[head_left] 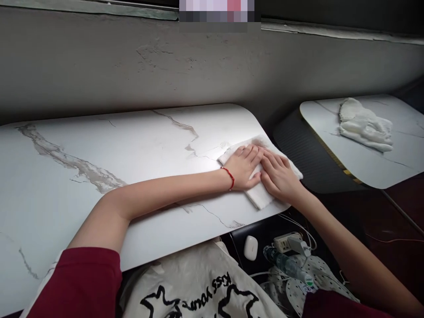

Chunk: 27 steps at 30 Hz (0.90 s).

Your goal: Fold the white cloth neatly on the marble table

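Observation:
A white cloth (263,198), folded flat with a greyish smudge at its far edge, lies on the right end of a white marble-patterned table (159,145). On top of it rests my left hand (243,165), palm down, fingers stretched out, with a red string bracelet at the wrist. My right hand (280,176) also presses flat on the cloth, its fingers extended beside the left ones. The fingertips of both hands meet near the cloth's middle. Neither hand visibly grips the fabric.
A second marble-patterned table (331,128) at right bears a crumpled white cloth (366,126). A grey wall (132,62) runs behind. Below the table's near edge are a white earbud case (251,248), a power strip (286,242), cables and a plastic bottle (289,264).

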Motion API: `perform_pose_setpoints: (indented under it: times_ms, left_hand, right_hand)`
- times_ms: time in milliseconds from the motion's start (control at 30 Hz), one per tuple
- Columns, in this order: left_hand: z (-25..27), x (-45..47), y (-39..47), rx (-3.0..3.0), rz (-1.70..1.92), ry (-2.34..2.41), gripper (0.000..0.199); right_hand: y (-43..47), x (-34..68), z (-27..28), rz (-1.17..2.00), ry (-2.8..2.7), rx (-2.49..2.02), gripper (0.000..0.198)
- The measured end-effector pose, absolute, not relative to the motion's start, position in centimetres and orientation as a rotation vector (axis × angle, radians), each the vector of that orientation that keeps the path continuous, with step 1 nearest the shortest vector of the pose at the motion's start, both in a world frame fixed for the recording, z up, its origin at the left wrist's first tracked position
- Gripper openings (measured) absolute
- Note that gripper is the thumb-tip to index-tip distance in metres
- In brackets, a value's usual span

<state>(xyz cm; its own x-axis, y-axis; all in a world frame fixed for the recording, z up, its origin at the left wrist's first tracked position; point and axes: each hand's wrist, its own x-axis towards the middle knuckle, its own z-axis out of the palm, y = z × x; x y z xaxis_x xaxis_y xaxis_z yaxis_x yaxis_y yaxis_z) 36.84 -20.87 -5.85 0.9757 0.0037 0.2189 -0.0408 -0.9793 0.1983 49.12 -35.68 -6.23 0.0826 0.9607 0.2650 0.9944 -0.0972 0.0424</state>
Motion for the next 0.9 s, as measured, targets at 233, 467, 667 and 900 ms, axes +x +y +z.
perform_pose_setpoints:
  times_ms: [233,467,667,900]
  left_hand:
    - [-6.6,42.9,-12.9,2.872,0.399,0.183,0.072]
    - [-5.5,45.4,-8.4,2.859,0.405,0.415,0.069]
    - [-5.2,42.9,-12.8,2.9,0.331,0.312,0.072]
    - [-5.2,33.2,-24.2,2.984,0.251,0.021,0.079]
  right_hand:
    - [-25.8,56.5,-7.1,-0.231,-1.953,-2.147,0.058]
    - [-18.6,59.3,-6.4,-0.21,-1.908,-2.172,0.057]
    - [-24.1,56.3,-6.2,-0.224,-1.929,-2.194,0.059]
    - [-38.3,45.5,-6.0,-0.286,-1.983,-2.13,0.074]
